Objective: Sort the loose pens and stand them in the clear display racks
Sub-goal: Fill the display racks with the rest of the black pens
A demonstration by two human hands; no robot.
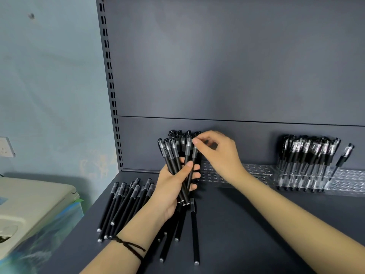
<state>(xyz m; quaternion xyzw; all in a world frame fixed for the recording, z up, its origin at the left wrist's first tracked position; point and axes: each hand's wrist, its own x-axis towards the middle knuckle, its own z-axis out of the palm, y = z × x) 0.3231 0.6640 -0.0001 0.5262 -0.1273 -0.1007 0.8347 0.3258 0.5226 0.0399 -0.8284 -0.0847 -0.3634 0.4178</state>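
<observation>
STOCKING UP: A person's left hand (173, 186) clasps a fanned bundle of slim black plastic pens with clear caps (172, 155), held upright above a dark grey metal shelf (256, 224). The right hand (221, 153) pinches the capped top of one pen in that bundle. More of the same pens lie on the shelf — a heap of loose pens (122, 206) at the left, a scatter of loose pens (194, 230) near the middle. Along the far edge runs a clear perforated acrylic display rack (256, 171); its right end holds a crowd of standing black grip pens (308, 155). The pens look light, stiff and smooth — likely to slide against one another in a slack clasp, so each is probably best drawn out by its cap end and steered upright into a hole.
</observation>
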